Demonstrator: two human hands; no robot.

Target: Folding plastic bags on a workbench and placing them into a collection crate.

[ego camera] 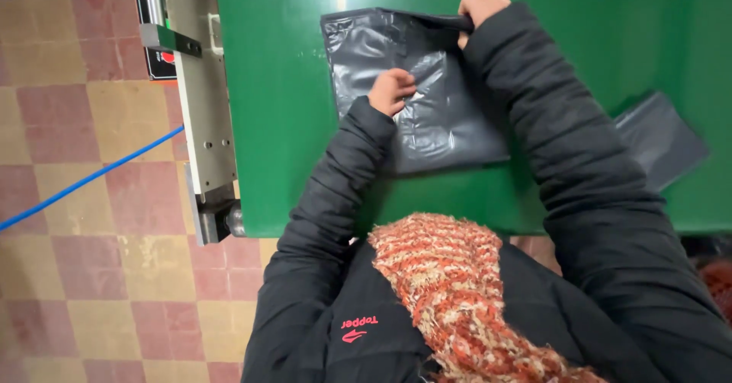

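Note:
A dark grey plastic bag [415,135] lies flat on the green table [282,124]. My left hand [391,91] rests on the middle of the bag, its fingers curled and pinching the film. At the bag's far edge, my right hand [479,8] has its fingers closed around the top corner. Both arms are in black padded jacket sleeves. An orange and cream knitted scarf [450,291] hangs at my chest and hides the table's near edge.
A second folded grey bag [662,137] lies on the table to the right, partly under my right sleeve. A grey metal bracket [202,101] runs along the table's left side. A blue cable [84,181] crosses the checkered tile floor [91,276].

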